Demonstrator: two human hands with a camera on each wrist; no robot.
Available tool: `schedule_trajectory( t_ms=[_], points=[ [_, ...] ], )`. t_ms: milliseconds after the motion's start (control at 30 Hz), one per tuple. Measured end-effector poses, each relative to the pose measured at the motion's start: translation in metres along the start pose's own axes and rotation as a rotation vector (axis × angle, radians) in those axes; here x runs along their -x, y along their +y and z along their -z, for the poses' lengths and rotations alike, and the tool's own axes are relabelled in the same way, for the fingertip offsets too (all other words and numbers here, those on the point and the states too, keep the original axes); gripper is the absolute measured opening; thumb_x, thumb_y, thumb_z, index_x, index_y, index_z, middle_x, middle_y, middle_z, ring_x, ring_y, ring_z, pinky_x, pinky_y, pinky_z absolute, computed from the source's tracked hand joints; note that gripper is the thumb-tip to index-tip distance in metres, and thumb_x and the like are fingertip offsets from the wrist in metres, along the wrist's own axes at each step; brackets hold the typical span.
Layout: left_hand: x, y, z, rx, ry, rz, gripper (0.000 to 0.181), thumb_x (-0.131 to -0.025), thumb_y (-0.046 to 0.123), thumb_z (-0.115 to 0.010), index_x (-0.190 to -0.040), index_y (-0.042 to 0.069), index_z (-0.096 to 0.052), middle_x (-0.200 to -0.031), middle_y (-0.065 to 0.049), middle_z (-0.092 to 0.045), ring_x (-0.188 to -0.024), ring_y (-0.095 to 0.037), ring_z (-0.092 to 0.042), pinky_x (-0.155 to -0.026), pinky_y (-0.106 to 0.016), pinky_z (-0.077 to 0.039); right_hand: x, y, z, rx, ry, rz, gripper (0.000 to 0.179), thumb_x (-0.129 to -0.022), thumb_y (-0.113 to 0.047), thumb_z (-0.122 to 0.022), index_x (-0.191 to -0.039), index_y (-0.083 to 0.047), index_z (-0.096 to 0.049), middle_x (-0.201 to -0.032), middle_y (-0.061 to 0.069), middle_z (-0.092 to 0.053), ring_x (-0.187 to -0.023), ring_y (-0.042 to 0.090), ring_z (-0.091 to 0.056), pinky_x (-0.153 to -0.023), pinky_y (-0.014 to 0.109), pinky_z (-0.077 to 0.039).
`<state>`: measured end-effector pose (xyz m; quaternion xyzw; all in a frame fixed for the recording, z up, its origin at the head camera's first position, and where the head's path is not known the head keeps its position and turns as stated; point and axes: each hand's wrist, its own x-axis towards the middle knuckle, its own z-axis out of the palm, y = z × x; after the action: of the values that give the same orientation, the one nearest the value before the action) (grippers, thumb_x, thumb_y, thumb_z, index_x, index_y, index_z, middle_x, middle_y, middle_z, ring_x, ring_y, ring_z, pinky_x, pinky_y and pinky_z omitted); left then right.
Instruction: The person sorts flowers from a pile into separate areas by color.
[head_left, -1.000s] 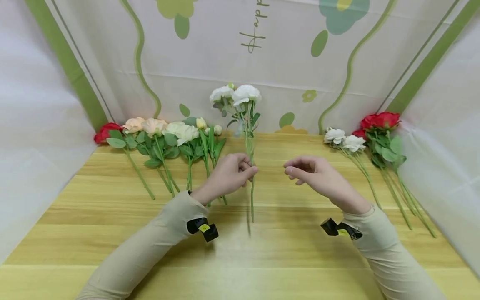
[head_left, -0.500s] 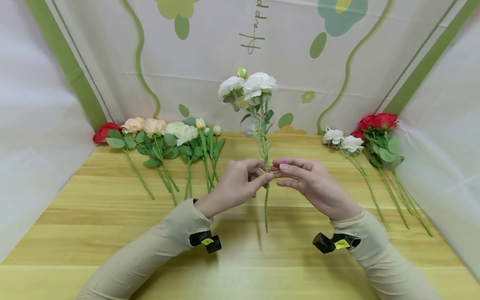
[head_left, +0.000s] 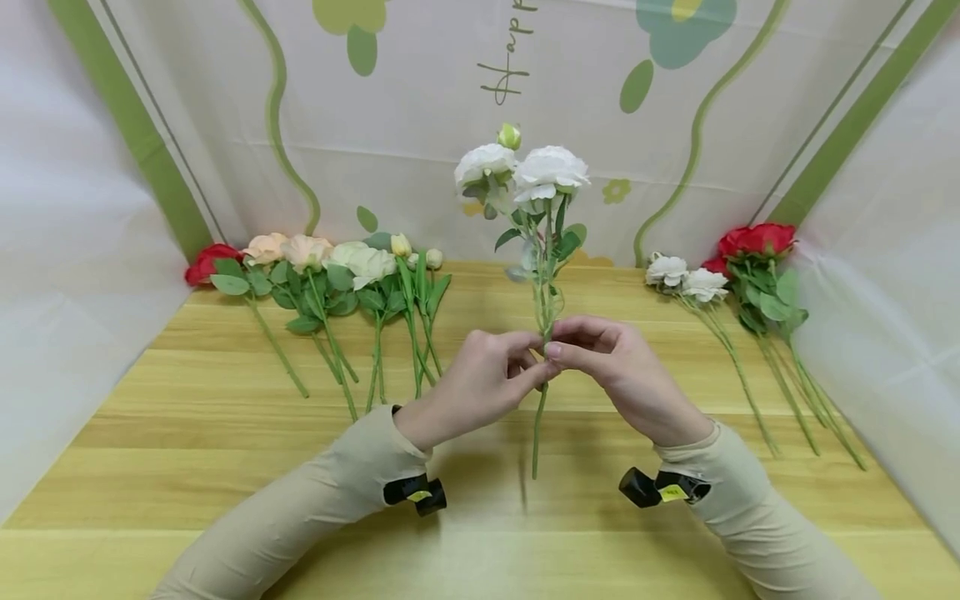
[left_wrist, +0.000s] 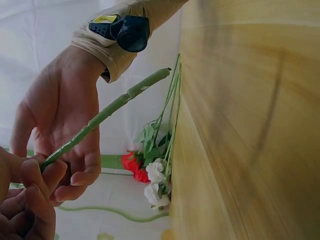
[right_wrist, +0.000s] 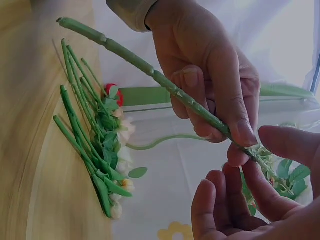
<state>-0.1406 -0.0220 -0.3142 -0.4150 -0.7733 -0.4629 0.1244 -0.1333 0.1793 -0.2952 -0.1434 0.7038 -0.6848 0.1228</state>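
Note:
A white flower with two full blooms, a green bud and a jointed green stem stands upright above the table in the head view. My left hand pinches the stem below its leaves. At the same height, my right hand has thumb and index finger around the stem, just above the left fingertips. The right wrist view shows the left thumb and fingers on the stem, with the right fingertips beside them. The stem's lower end hangs free.
On the wooden table, red, peach, cream and yellowish flowers lie in a row at left. White flowers and red flowers lie at right. A printed cloth backdrop rises behind the table.
The left hand has brought the white flower rightward and a little nearer. My right hand has come in from the right, and its fingertips have closed around the stem.

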Motion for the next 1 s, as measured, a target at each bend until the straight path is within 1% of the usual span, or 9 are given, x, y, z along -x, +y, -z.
schedule_trajectory(
  t_ms=[133,233,400,500,567,700,800,967,1000],
  points=[
    [0.002,-0.001,-0.003,0.001,-0.022,0.011,0.014,-0.093,0.010,-0.070,-0.106,0.003,-0.072,-0.069,0.005,-0.067,-0.047,0.003,-0.047,-0.043,-0.018,-0.037,-0.001,0.001,0.000,0.043,0.029,0.015,0.023,-0.093,-0.014,-0.072,-0.110,-0.001,-0.065,-0.106,0.012,-0.066,-0.102,0.028,-0.058,-0.090,0.037,-0.045],
    [0.002,-0.003,-0.005,-0.001,-0.040,0.014,0.017,-0.093,0.009,-0.071,-0.108,0.002,-0.071,-0.069,0.004,-0.067,-0.048,0.002,-0.047,-0.044,-0.018,-0.037,-0.002,0.003,0.000,0.149,0.063,0.058,0.023,-0.092,-0.018,-0.072,-0.106,-0.001,-0.066,-0.100,0.012,-0.067,-0.094,0.027,-0.060,-0.085,0.035,-0.048],
    [0.001,-0.005,-0.008,-0.027,-0.058,0.025,0.014,-0.093,0.010,-0.070,-0.105,0.003,-0.071,-0.069,0.003,-0.068,-0.048,0.000,-0.049,-0.046,-0.018,-0.040,-0.003,0.006,0.001,0.352,0.108,0.131,0.020,-0.094,-0.022,-0.070,-0.100,-0.003,-0.068,-0.093,0.012,-0.067,-0.079,0.026,-0.061,-0.070,0.030,-0.049],
    [0.000,-0.005,-0.007,-0.032,-0.067,0.039,0.011,-0.093,0.010,-0.070,-0.101,0.003,-0.071,-0.071,0.002,-0.069,-0.051,-0.001,-0.054,-0.048,-0.017,-0.044,-0.004,0.007,0.002,0.420,0.119,0.142,0.019,-0.096,-0.022,-0.068,-0.099,-0.004,-0.067,-0.090,0.010,-0.067,-0.075,0.024,-0.060,-0.066,0.031,-0.047],
    [0.000,-0.004,-0.006,-0.031,-0.078,0.051,0.010,-0.093,0.010,-0.070,-0.098,0.002,-0.072,-0.073,0.001,-0.070,-0.054,-0.001,-0.057,-0.050,-0.017,-0.046,-0.005,0.008,0.003,0.459,0.133,0.146,0.018,-0.097,-0.021,-0.067,-0.099,-0.003,-0.066,-0.089,0.010,-0.067,-0.076,0.024,-0.061,-0.066,0.031,-0.049],
    [-0.002,-0.002,0.001,-0.057,-0.116,0.092,0.010,-0.094,0.013,-0.070,-0.096,0.004,-0.072,-0.079,0.001,-0.070,-0.063,-0.001,-0.062,-0.054,-0.017,-0.049,-0.007,0.007,0.010,0.527,0.180,0.167,0.018,-0.098,-0.016,-0.064,-0.099,0.002,-0.064,-0.088,0.012,-0.067,-0.075,0.021,-0.063,-0.068,0.029,-0.053],
    [-0.004,0.000,0.011,-0.097,-0.154,0.142,0.010,-0.096,0.017,-0.068,-0.096,0.008,-0.072,-0.081,0.004,-0.069,-0.067,-0.002,-0.062,-0.057,-0.019,-0.049,-0.009,0.004,0.018,0.561,0.215,0.191,0.017,-0.099,-0.012,-0.063,-0.099,0.004,-0.064,-0.088,0.016,-0.066,-0.074,0.023,-0.064,-0.067,0.028,-0.054],
    [-0.004,-0.002,0.031,-0.158,-0.202,0.248,0.014,-0.098,0.023,-0.064,-0.099,0.012,-0.072,-0.083,0.008,-0.067,-0.067,-0.002,-0.061,-0.059,-0.023,-0.050,-0.005,0.000,0.043,0.639,0.279,0.227,0.016,-0.099,-0.009,-0.062,-0.099,0.006,-0.064,-0.086,0.018,-0.065,-0.072,0.024,-0.063,-0.064,0.026,-0.054],
    [-0.003,-0.003,0.035,-0.169,-0.207,0.267,0.015,-0.099,0.024,-0.063,-0.099,0.012,-0.072,-0.084,0.008,-0.067,-0.068,-0.003,-0.061,-0.060,-0.023,-0.050,-0.003,0.001,0.050,0.665,0.301,0.229,0.016,-0.098,-0.009,-0.062,-0.098,0.007,-0.064,-0.085,0.018,-0.065,-0.070,0.021,-0.063,-0.062,0.025,-0.054]
  ],
)
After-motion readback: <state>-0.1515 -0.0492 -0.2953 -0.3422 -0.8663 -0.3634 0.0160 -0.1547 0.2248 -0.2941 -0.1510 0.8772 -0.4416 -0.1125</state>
